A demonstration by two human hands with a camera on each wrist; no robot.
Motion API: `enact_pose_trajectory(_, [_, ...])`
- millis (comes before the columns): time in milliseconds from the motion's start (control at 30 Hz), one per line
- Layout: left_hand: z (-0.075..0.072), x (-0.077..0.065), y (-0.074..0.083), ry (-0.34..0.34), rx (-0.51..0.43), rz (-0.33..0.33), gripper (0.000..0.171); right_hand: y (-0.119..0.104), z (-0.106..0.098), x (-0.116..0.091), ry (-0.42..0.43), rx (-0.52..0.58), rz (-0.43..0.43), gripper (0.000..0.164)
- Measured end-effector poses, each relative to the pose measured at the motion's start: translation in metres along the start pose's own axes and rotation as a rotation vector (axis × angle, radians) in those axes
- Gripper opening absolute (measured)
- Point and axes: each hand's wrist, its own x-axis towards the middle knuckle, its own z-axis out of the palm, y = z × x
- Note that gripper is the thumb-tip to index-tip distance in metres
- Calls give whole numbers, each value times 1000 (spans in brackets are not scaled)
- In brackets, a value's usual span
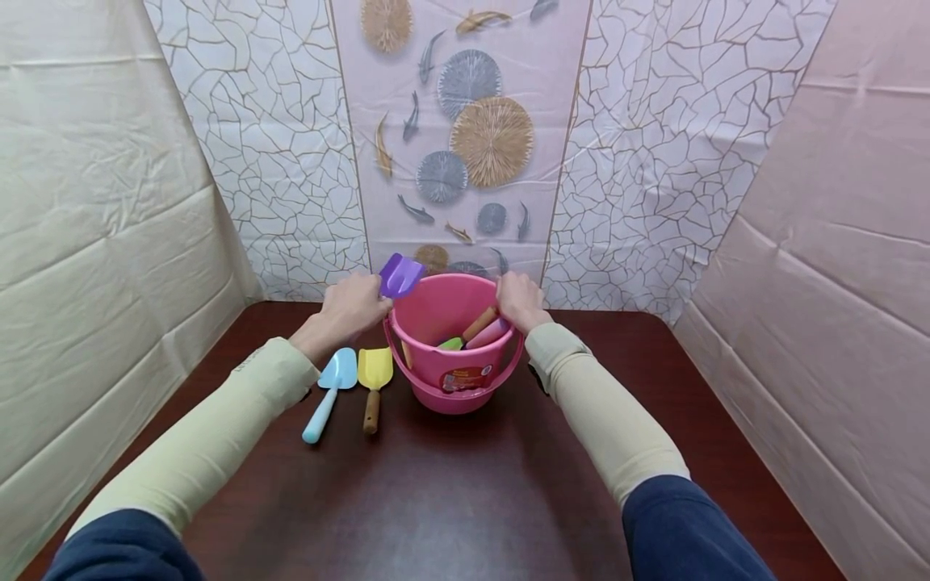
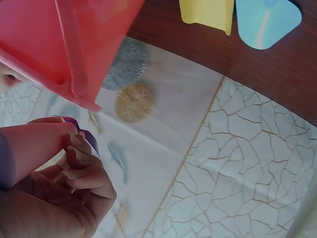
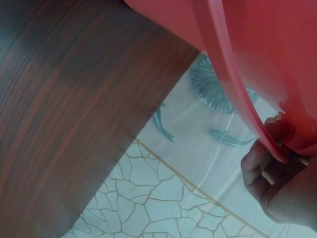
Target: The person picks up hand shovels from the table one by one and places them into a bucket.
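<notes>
My left hand (image 1: pixel 353 303) grips a toy shovel with a purple blade (image 1: pixel 401 276), held up at the left of the bucket's rim. In the left wrist view the fingers curl round its pinkish handle (image 2: pixel 39 148). A pink bucket (image 1: pixel 439 363) stands upright on the table, its carrying handle (image 1: pixel 454 403) hanging down in front. At the bucket's right rim, my right hand (image 1: pixel 520 298) holds on with curled fingers, close to where the carrying handle joins. Inside the bucket lie a brown handle (image 1: pixel 481 323), a pink handle (image 1: pixel 488 334) and a green blade (image 1: pixel 452 344).
Left of the bucket, a yellow shovel (image 1: pixel 374 371) with a brown handle and a light blue shovel (image 1: pixel 337 375) lie on the dark wood table (image 1: pixel 450 500). Patterned cloth (image 1: pixel 291 161) hangs behind the table, and plain cloth walls it in on both sides.
</notes>
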Motion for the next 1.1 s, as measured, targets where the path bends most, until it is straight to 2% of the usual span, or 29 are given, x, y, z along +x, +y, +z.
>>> enact_pose_trajectory(333, [-3,3,20,-52,18,59,18,1,1,1,-13,-18,13,48])
enact_pose_trajectory(567, [-1,8,31,-111,61,44,20,0,1,1,4,-24,7,48])
enact_pose_trajectory(933, [6,16,47,-206,92,75,29,0,1,1,12,-31,8,48])
enact_pose_trajectory(1100, [11,20,52,-223,111,68,30,-1,1,0,10,-23,8,48])
